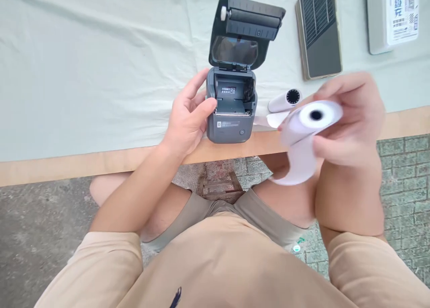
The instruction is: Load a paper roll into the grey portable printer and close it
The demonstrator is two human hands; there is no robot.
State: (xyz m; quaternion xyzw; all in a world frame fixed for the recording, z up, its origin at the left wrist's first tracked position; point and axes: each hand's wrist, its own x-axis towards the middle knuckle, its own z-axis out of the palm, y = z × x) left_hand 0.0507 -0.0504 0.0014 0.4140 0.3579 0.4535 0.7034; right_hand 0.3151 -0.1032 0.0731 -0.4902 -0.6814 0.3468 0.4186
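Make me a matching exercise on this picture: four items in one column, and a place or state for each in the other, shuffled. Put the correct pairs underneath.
Column one
1. Left hand
2. Right hand
3. Dark grey printer
4. Phone

Column two
A. Holds a white paper roll with its loose end hanging
B. Lies on the pale cloth, beside a white box
C. Grips the side of a dark grey body
D. Stands with its lid raised

Pairs: 1-C; 2-A; 3-D; 4-B
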